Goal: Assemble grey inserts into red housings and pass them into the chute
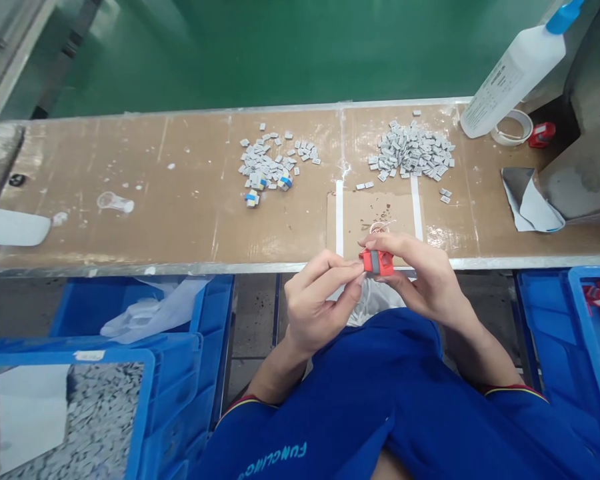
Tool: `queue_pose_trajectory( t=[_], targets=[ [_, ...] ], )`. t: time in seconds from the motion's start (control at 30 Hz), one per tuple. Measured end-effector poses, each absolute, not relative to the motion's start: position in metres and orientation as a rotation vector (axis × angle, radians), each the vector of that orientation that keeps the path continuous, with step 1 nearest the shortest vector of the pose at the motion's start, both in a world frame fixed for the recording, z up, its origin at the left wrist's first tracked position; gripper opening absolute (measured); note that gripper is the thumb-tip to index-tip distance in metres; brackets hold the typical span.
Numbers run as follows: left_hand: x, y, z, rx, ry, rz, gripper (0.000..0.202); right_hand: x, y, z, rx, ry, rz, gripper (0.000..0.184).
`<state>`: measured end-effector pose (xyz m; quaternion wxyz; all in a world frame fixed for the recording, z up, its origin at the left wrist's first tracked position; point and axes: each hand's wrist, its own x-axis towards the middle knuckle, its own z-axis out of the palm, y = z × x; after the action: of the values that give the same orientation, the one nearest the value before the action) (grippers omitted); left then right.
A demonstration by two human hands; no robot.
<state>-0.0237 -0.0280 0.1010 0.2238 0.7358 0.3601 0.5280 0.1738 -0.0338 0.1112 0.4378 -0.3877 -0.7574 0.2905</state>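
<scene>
Both hands meet just below the front edge of the brown workbench (180, 200). My right hand (420, 277) grips a small red part (379, 261) with a grey piece set in its middle. My left hand (317, 303) is curled, its thumb and forefinger pinched against the left side of that red part. Farther back on the bench lie two heaps of small grey pieces: a looser heap (270, 163) with a few blue-banded bundles, and a denser heap (413, 150) to its right.
A white bottle (513, 73) with a blue cap leans at the back right, beside a tape roll (514, 127). Blue crates stand under the bench: one at the left (145, 393) holding grey pieces, one at the right (587, 327) holding red parts. A grey metal housing (580, 167) sits far right.
</scene>
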Motion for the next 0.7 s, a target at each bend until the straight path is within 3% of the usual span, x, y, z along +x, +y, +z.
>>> queue_pose_trajectory(
  t=[0.2,0.43,0.7],
  targets=[
    [-0.024,-0.025,0.101,2.028,0.992,1.457,0.013,0.170,-0.036,0.110,-1.006,-1.864,0.687,0.035],
    [-0.031,-0.022,0.111,1.983,0.948,1.378,0.023,0.165,-0.037,0.114,-1.038,-1.742,0.820,0.036],
    [-0.030,-0.021,0.115,1.947,0.960,1.346,0.021,0.169,-0.034,0.112,-1.060,-1.789,0.852,0.036]
  ],
)
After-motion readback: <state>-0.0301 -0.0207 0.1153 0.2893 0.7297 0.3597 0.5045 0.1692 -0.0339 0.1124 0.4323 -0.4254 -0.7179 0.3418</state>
